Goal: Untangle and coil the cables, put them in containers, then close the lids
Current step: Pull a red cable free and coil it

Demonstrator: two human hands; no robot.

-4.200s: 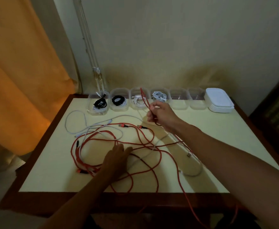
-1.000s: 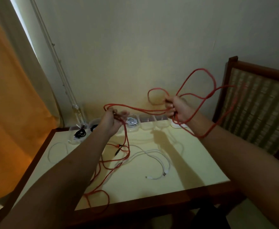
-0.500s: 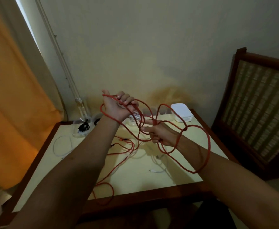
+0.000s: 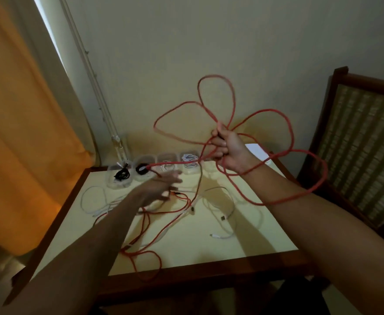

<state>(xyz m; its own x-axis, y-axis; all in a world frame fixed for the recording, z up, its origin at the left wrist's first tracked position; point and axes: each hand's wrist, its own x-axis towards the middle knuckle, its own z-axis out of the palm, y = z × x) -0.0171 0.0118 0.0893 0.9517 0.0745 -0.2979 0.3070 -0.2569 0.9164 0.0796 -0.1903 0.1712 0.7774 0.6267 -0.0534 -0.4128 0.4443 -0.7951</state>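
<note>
A person stands at the near edge of a pale yellow surface point(image 4: 243, 246), working a long red cable point(image 4: 286, 123) free of a tangle. The right hand point(image 4: 228, 147), raised above the far right corner, is closed in a fist round several gathered turns of the cable, whose uneven loops fan up and out beside it, one hanging round the forearm. From that fist a taut strand runs left and down to the left hand point(image 4: 163, 186), which is blurred, its fingers spread and fairly straight over the middle of the surface; whether it has hold of the strand cannot be told. The rest of the red cable lies snarled with white cables point(image 4: 226, 210) from the middle to the near edge, one loop spilling over it. Along the far edge stands a row of clear containers point(image 4: 167, 159), two toward the left corner holding coiled black cables point(image 4: 121, 173), with a stack of white lids point(image 4: 254, 147) partly hidden behind the right wrist. To do this step well, it seems wise to draw the loose length through the left hand slowly, lifting it clear of the white cables before each turn, and to keep the loops even and small enough for a container; a hard pull would likely tighten the knot or drag cables off the edge.
</note>
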